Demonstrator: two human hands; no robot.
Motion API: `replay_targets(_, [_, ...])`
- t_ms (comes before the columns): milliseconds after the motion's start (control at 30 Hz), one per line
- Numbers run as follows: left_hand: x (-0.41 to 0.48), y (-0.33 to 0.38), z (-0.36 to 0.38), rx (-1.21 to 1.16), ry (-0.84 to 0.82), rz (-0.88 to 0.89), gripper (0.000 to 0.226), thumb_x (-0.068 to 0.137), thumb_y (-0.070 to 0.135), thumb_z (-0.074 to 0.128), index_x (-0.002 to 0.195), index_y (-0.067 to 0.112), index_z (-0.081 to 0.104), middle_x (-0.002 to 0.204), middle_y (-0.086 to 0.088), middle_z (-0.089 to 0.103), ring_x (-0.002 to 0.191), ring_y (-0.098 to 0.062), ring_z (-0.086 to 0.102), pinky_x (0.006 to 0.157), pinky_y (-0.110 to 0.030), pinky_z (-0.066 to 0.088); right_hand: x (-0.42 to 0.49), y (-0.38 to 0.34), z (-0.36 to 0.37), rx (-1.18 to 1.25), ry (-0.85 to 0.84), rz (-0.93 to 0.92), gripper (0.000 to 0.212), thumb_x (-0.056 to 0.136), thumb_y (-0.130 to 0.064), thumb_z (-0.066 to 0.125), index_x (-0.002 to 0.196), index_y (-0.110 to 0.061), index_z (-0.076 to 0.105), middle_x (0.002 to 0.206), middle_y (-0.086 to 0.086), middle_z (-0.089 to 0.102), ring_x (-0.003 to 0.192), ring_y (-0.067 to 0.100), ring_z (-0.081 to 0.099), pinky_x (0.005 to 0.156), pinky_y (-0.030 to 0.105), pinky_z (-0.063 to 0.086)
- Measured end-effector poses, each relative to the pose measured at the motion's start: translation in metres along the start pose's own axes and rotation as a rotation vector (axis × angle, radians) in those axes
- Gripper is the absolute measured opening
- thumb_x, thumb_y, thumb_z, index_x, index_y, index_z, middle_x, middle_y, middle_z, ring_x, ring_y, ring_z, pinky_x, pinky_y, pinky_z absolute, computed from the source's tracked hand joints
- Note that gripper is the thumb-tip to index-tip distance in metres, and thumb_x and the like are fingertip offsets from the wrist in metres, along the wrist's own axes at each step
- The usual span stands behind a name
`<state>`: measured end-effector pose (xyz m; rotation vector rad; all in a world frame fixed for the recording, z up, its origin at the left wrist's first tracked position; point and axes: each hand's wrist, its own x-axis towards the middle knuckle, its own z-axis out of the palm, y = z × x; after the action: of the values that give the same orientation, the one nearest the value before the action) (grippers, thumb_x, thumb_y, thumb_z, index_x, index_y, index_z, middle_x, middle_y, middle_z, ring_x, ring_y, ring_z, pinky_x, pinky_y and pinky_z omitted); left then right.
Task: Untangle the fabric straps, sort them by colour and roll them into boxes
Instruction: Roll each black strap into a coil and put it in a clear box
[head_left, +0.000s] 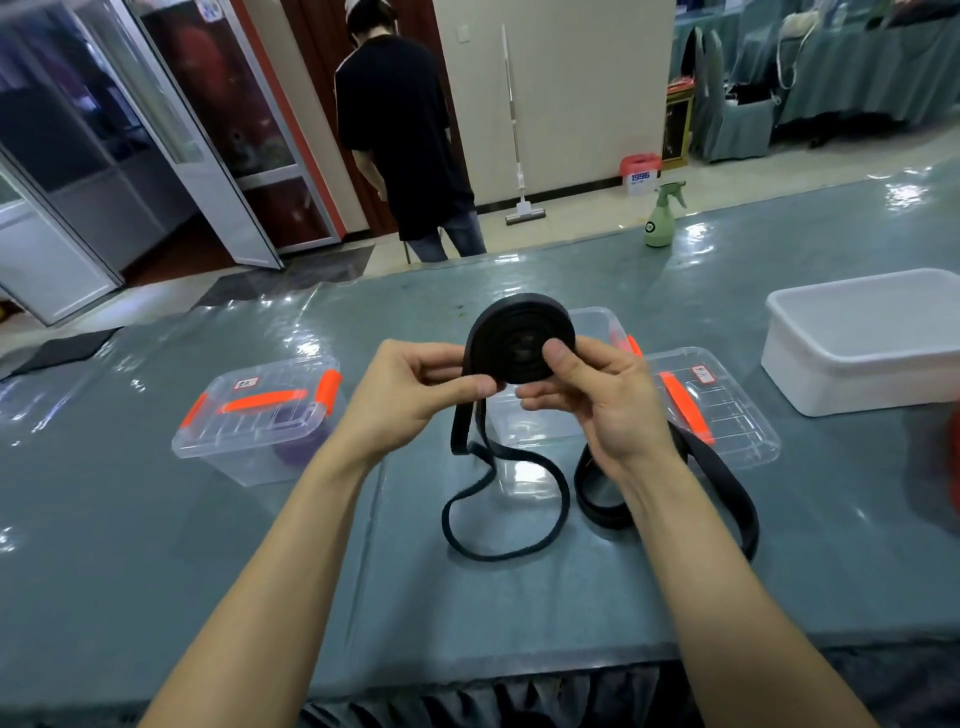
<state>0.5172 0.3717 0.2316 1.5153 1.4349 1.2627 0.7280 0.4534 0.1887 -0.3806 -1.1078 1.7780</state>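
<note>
Pinching strap coil (521, 340) — fingers (558, 353) both sides

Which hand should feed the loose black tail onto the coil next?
Left. The left hand pinches the tail where it leaves the coil; the right hand holds the coil itself, thumb on its face.
</note>
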Motion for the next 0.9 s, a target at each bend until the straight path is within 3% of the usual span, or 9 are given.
replay_targets(167, [0.007,0.005,-0.001,-0.03,0.012,0.022,0.031,0.082,0.035,0.09,0.112,0.027,0.087,0.111,-0.009,0.084,0.107,-0.026,0.082,0.095,-0.031,0.063,-0.003,0.022,0.009,0.213,-0.027,0.114,0.025,0.088,-0.033,0.082,0.104,-0.014,0.087,0.11,0.017,0.08,0.084,0.025,0.08,0.074,0.028,0.063])
replay_targets(300, [0.005,0.012,-0.019,0.162,-0.093,-0.025,0.031,0.082,0.042,0.091,0.11,0.029,0.087,0.106,-0.004,0.085,0.103,-0.02,0.082,0.095,-0.029,0.063,-0.004,0.014,-0.009,-0.278,-0.099,0.115,0.032,0.083,-0.036,0.092,0.111,-0.025,0.083,0.116,0.005,0.08,0.073,0.033,0.08,0.054,0.029,0.058])
replay_targets(367, [0.009,0.019,-0.024,0.466,-0.177,-0.003,0.022,0.083,0.047,0.089,0.104,0.04,0.087,0.091,0.008,0.085,0.085,-0.004,0.08,0.079,-0.024,0.062,-0.004,0.012,-0.016,-0.468,-0.113,0.105,0.035,0.08,-0.035,0.093,0.112,-0.033,0.083,0.109,0.002,0.082,0.073,0.036,0.081,0.053,0.031,0.058])
replay_targets(467, [0.015,0.032,-0.024,0.81,-0.325,0.04,0.007,0.087,0.041,0.09,0.093,0.041,0.085,0.073,0.012,0.079,0.067,-0.008,0.073,0.065,-0.037,0.057,-0.006,0.016,-0.017,-0.541,-0.1,0.09,0.021,0.081,-0.024,0.096,0.1,-0.023,0.087,0.085,0.011,0.082,0.069,0.034,0.08,0.062,0.031,0.063])
replay_targets(567, [0.021,0.052,-0.027,0.901,-0.398,0.085,0.012,0.088,0.036,0.089,0.082,0.043,0.082,0.062,0.016,0.07,0.056,-0.006,0.06,0.055,-0.021,0.043,-0.01,0.016,-0.013,-0.512,-0.108,0.093,0.021,0.08,-0.019,0.096,0.099,-0.023,0.088,0.084,0.012,0.082,0.073,0.035,0.081,0.066,0.033,0.065])
replay_targets(667, [0.026,0.068,-0.025,1.048,-0.441,0.093,0.005,0.086,0.038,0.089,0.085,0.036,0.084,0.059,0.024,0.067,0.059,-0.001,0.061,0.054,-0.017,0.038,-0.01,0.006,-0.011,-0.666,-0.132,0.069,0.045,0.073,-0.03,0.101,0.113,-0.039,0.083,0.097,-0.007,0.082,0.067,0.026,0.08,0.056,0.03,0.06])
replay_targets(733, [0.03,0.073,-0.017,1.195,-0.505,0.078,0.011,0.086,0.043,0.086,0.087,0.033,0.084,0.064,0.019,0.07,0.066,-0.005,0.063,0.056,-0.025,0.042,-0.012,0.002,-0.01,-0.834,-0.159,0.054,0.033,0.073,-0.035,0.1,0.102,-0.039,0.085,0.083,-0.012,0.08,0.057,0.016,0.076,0.05,0.023,0.055])
replay_targets(800, [0.035,0.077,-0.007,1.332,-0.584,0.054,0.02,0.085,0.046,0.084,0.088,0.026,0.082,0.068,0.007,0.073,0.068,-0.011,0.062,0.058,-0.034,0.048,-0.013,0.004,-0.008,-0.946,-0.209,0.043,0.019,0.077,-0.035,0.098,0.092,-0.032,0.086,0.067,-0.01,0.078,0.055,0.012,0.075,0.055,0.026,0.059])
replay_targets(900, [0.04,0.083,0.0,1.393,-0.641,0.051,0.022,0.085,0.045,0.084,0.084,0.023,0.08,0.066,0.003,0.07,0.064,-0.012,0.059,0.054,-0.032,0.043,-0.014,0.005,-0.009,-0.966,-0.22,0.068,0.022,0.077,-0.043,0.096,0.094,-0.036,0.085,0.073,-0.008,0.079,0.063,0.014,0.076,0.065,0.037,0.064])
